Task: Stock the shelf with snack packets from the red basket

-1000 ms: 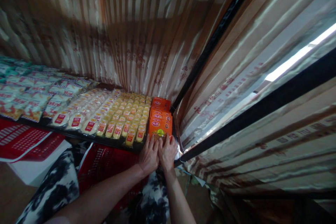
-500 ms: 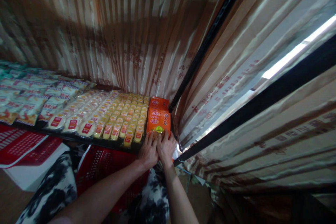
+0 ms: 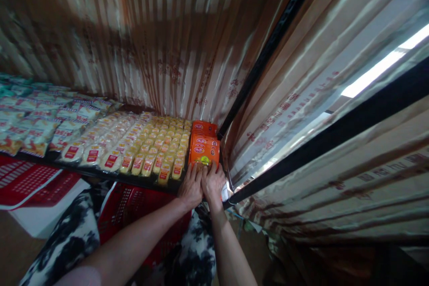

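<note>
At the right end of a dark shelf stands a short row of orange snack packets (image 3: 205, 144), with white oval logos and a yellow-green spot on the front one. My left hand (image 3: 191, 187) and my right hand (image 3: 213, 183) are side by side at the near edge of the front packet. Their fingers are bent over its lower part, and the thumbs are mostly hidden. Just left of my left hand, small yellow-wrapped cakes (image 3: 165, 172) line the shelf. Further left lie rows of clear-wrapped pale cakes (image 3: 93, 155) with red labels.
Blue-white snack bags (image 3: 38, 132) fill the shelf's left part. Red baskets (image 3: 130, 205) stand below, in front of my legs. Black metal posts (image 3: 248, 85) rise beside the packets. Striped, printed fabric (image 3: 161, 44) hangs behind and to the right.
My view has shifted slightly. Both hands stay at the front orange packet, with only a slight change in how the fingers lie on it.
</note>
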`<state>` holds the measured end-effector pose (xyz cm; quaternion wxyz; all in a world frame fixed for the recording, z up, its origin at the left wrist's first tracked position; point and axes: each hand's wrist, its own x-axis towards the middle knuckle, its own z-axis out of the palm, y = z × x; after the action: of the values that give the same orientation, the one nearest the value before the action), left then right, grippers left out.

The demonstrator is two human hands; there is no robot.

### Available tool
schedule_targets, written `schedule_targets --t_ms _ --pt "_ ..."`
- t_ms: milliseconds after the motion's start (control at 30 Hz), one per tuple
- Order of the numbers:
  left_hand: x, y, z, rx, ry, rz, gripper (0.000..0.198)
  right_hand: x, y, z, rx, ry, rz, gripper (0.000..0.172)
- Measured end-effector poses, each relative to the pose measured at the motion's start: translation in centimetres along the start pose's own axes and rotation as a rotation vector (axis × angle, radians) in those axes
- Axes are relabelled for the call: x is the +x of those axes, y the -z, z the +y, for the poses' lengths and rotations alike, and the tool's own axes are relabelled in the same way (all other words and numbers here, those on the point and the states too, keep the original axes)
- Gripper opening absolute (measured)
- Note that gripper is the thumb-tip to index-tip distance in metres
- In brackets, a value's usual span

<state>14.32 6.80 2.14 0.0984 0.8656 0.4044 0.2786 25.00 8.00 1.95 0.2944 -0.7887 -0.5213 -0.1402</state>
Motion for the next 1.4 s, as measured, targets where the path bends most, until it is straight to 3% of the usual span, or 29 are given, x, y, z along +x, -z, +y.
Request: schedule_targets --t_ms 133,267,433,567,667,1133,1400 --pt "-0.1 0.3 -0.2 -0.056 -0.001 -0.001 0.058 0.4 0.3 0.4 0.067 0.003 -0.040 0.045" --pt "-0.2 0.4 -0.6 -0.137 0.089 0.010 0.049 -0.2 1.9 0.3 0.146 0.118 -0.034 0.041" --pt "-0.3 0.3 -1.1 -0.132 0.090 -0.010 0.043 -4.7 3.9 -0.8 0.155 0.169 0.008 0.039" --pt "-0.4 0.0 -1.5 -0.092 0.072 0.003 0.046 -8.8 3.5 -1.1 0.168 0.155 0.037 0.039" --pt "-0.5 -0.3 -1.9 -0.090 0.072 0.019 0.051 -10.1 3.0 -0.9 0.190 0.151 0.022 0.041" --pt "-0.2 0.1 -1.5 0.028 0.025 -0.069 0.053 -8.7 3.9 0.4 0.245 0.163 -0.061 0.038" --pt "0.0 -0.1 -1.5 0.087 0.000 -0.112 0.052 -8.5 4.2 -0.9 0.078 0.101 -0.052 0.034"
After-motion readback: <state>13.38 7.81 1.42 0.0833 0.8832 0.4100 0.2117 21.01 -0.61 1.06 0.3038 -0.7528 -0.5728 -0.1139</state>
